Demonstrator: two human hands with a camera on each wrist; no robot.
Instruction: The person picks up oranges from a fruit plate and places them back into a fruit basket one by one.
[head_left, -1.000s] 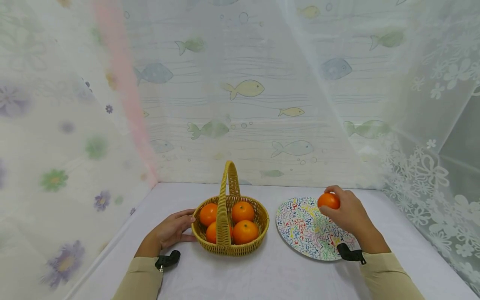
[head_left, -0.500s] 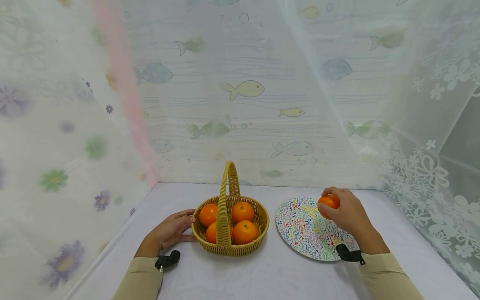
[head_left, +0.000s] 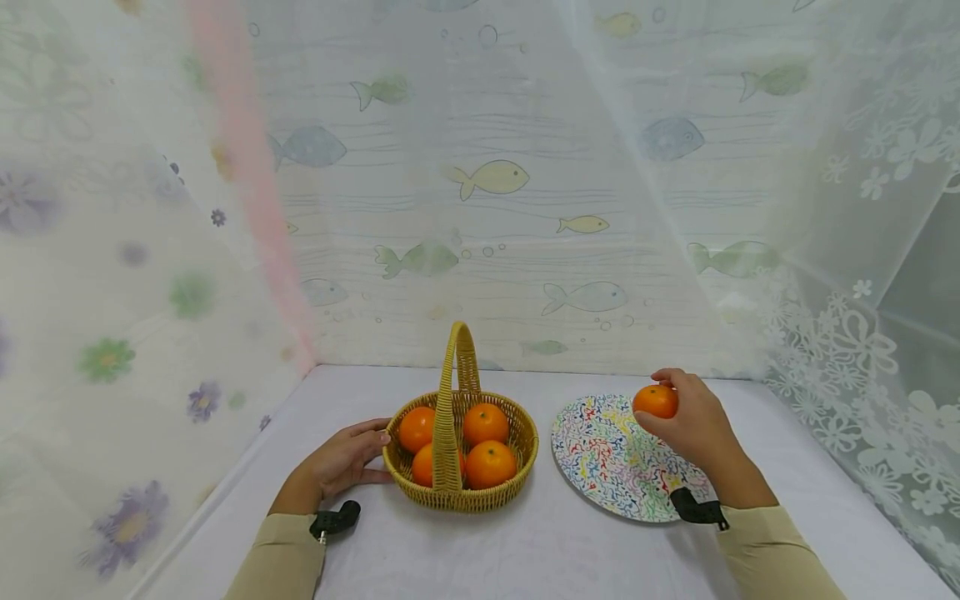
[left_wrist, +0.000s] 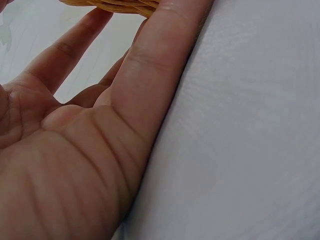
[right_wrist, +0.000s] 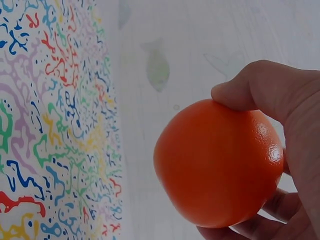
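In the head view my right hand [head_left: 693, 421] holds an orange [head_left: 655, 402] over the far right part of a round board [head_left: 600, 454] with a multicoloured squiggle pattern. The right wrist view shows the thumb pressed on one side of the orange [right_wrist: 215, 165] and the other fingers curled round the opposite side. A yellow woven basket [head_left: 480, 498] with a tall handle stands left of the board, several oranges [head_left: 491, 463] inside it. My left hand [head_left: 348, 458] is at the basket's left side, its fingertips touching the wall and rim. Its fingers [left_wrist: 145, 65] look mostly straight in the left wrist view.
A white cloth [head_left: 525, 550] covers the table. Behind it hangs a fish-print curtain [head_left: 480, 250], with flower-patterned sheer fabric on both sides. The basket handle [head_left: 447, 417] arches high over the oranges and partly hides one of them.
The orange has turned in my right hand, so its stem spot now faces up. That hand has shifted only slightly. My left hand and the basket have stayed in place.
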